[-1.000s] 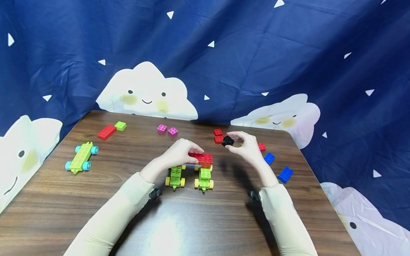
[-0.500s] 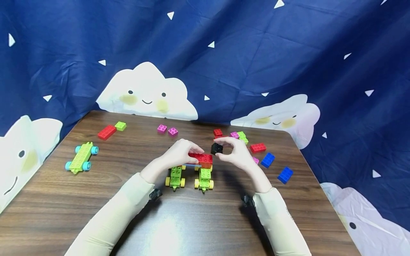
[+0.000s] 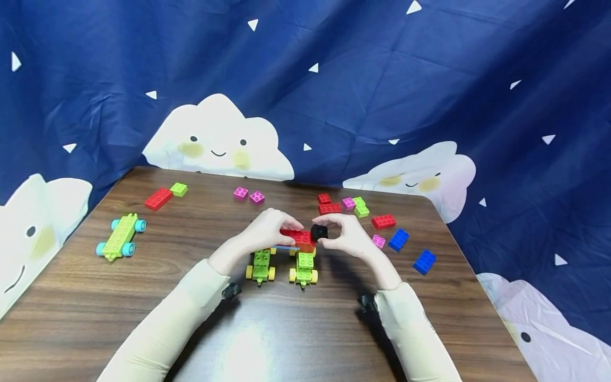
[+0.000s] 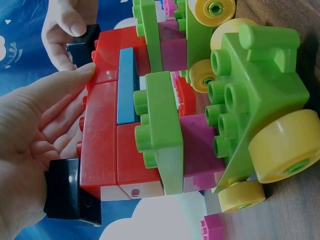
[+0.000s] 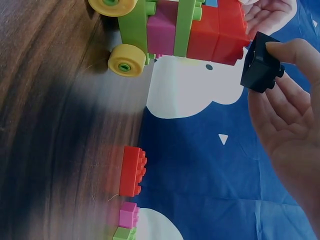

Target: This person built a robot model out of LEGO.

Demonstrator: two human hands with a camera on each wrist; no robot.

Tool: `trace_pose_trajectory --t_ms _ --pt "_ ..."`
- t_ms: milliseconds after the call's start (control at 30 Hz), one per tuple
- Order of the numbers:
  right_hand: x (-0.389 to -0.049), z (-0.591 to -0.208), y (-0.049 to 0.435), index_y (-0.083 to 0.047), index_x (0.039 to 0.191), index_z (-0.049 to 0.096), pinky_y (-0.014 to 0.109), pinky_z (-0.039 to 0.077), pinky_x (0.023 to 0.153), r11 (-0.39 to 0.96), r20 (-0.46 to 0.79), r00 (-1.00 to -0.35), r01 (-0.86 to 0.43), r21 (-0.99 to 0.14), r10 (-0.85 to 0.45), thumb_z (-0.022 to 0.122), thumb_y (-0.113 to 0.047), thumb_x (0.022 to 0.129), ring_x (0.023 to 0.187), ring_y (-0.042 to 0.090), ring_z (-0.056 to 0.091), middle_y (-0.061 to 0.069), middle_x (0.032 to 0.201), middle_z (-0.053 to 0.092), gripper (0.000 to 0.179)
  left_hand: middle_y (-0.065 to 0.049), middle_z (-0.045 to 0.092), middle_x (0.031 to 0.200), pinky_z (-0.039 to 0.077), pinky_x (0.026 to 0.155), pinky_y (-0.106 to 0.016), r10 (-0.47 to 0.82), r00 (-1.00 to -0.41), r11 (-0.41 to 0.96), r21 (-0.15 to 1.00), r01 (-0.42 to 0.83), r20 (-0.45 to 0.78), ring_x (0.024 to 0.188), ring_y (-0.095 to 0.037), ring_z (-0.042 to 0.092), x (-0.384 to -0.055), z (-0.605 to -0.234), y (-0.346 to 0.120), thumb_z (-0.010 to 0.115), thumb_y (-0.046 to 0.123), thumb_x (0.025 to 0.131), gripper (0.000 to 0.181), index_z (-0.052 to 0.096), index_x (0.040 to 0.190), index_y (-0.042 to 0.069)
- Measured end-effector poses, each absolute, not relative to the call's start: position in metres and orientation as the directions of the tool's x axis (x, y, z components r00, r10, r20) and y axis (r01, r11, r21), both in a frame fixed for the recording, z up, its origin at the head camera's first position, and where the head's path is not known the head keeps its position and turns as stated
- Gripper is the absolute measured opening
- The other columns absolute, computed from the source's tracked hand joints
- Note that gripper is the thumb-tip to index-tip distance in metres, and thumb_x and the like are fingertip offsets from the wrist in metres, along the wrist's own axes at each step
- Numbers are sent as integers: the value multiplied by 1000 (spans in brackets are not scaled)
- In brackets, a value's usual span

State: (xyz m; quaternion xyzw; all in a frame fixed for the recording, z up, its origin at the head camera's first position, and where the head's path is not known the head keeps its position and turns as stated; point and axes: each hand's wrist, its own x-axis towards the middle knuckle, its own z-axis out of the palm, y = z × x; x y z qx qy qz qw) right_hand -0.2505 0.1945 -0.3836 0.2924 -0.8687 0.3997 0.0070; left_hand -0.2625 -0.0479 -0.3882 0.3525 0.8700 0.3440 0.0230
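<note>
Two green wheeled bases (image 3: pixel 304 271) with yellow wheels stand side by side mid-table. Pink bricks (image 4: pixel 201 142) and green bricks (image 4: pixel 162 135) rise from them, bridged by red bricks (image 3: pixel 305 241) and a thin blue piece (image 4: pixel 127 87). My left hand (image 3: pixel 269 228) holds the left part of the red top layer, thumb in front and fingers behind. Under its palm, a black brick (image 4: pixel 65 190) sits at that end. My right hand (image 3: pixel 352 233) pinches another black brick (image 5: pixel 261 64) between thumb and fingers, tilted, right at the red layer's right end.
A green base (image 3: pixel 120 236) with light-blue wheels lies at left, a red brick (image 3: pixel 158 199) and green brick (image 3: pixel 179 189) behind it. Pink bricks (image 3: pixel 256 198) lie at the back. Red bricks (image 3: pixel 384 221), blue bricks (image 3: pixel 424 262) and other loose bricks lie at right.
My right hand has brought the black brick left and nearer, from beside the back red bricks to the red layer's right end. The left hand has stayed in place.
</note>
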Motion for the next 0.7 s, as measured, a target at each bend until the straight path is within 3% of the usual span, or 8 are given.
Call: trace_pose_trajectory --t_ms 267,500,700 --pt "-229 -354 182 12 115 64 50 52 94 508 212 -825 -502 -700 -523 72 10 75 101 37 64 25 107 69 41 -6 75 109 54 92 -34 625 -755 520 616 592 198 104 -17 70 -263 -389 -48 79 12 81 31 74 111 5" --pt "-252 -384 193 8 118 65 49 52 95 512 216 -830 -498 -700 -514 75 8 74 103 36 64 23 109 70 45 -5 75 108 54 92 -34 623 -756 515 620 592 203 103 -17 70 -262 -389 -47 80 12 80 31 74 110 5" --pt "-254 -387 193 3 118 67 45 53 93 498 231 -821 -513 -699 -522 77 1 75 101 28 66 17 108 72 44 -6 75 108 54 91 -34 624 -754 519 614 595 203 103 -17 70 -262 -389 -47 79 12 81 31 74 111 5"
